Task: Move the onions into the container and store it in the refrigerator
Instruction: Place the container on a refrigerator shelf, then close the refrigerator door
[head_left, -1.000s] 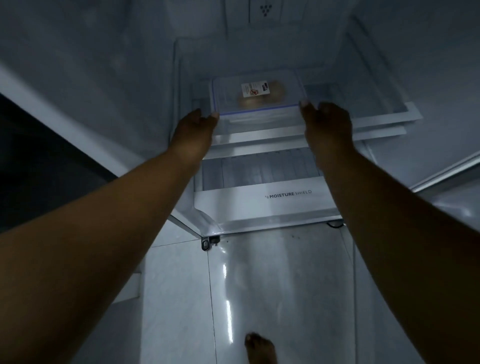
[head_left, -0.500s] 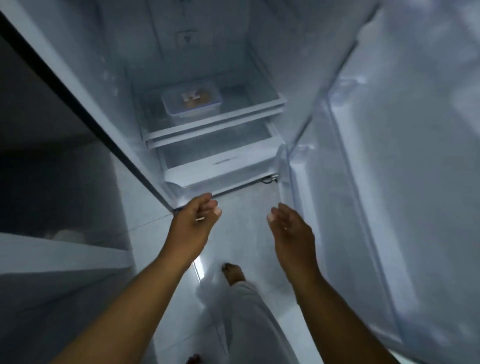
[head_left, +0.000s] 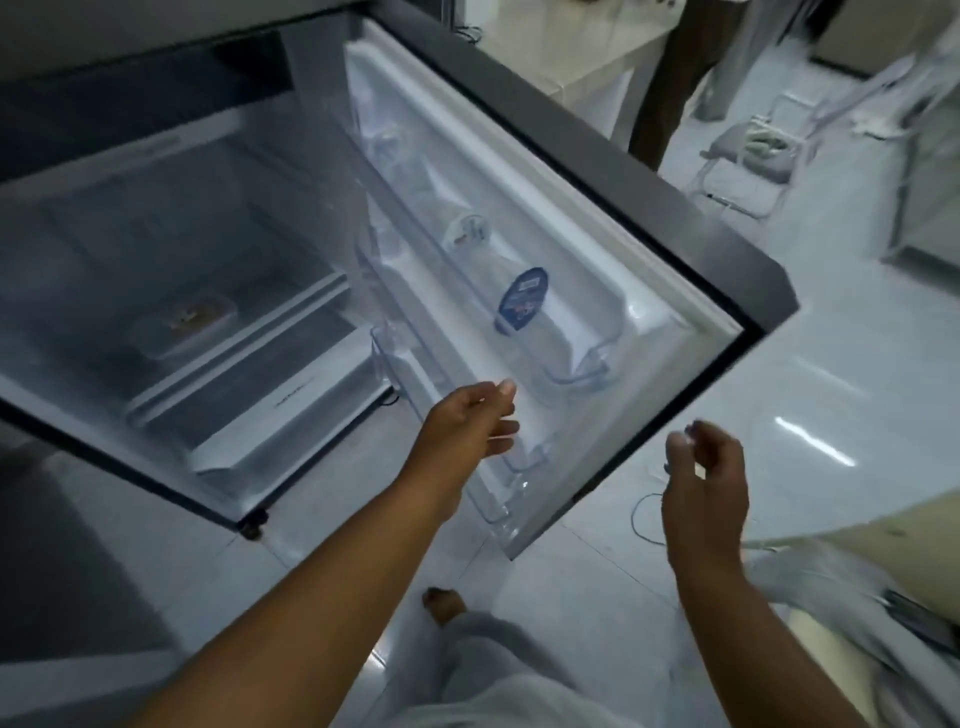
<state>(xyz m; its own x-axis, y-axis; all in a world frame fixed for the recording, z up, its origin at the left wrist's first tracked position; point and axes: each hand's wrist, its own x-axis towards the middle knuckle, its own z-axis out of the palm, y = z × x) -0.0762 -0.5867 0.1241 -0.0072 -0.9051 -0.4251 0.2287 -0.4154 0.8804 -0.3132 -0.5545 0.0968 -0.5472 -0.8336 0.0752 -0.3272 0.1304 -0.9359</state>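
Note:
The clear lidded container (head_left: 182, 325) with brownish onions inside rests on a low glass shelf (head_left: 270, 332) deep in the open refrigerator (head_left: 156, 208). Neither hand touches it. My left hand (head_left: 470, 423) hovers in front of the lower door bins, fingers apart, holding nothing. My right hand (head_left: 704, 483) hangs to the right of the open door's (head_left: 597, 197) outer edge, fingers loosely curled and empty.
The door swings wide to the right, with a water bottle (head_left: 519, 306) in its bins. A drawer (head_left: 275, 415) sits under the shelf. My foot (head_left: 441, 605) stands on the glossy tiled floor. A chair (head_left: 748, 156), a table and another person's legs are at the back right.
Both hands let go of the container on the shelf and drew back out of the refrigerator. My view pulled away and turned right toward the door.

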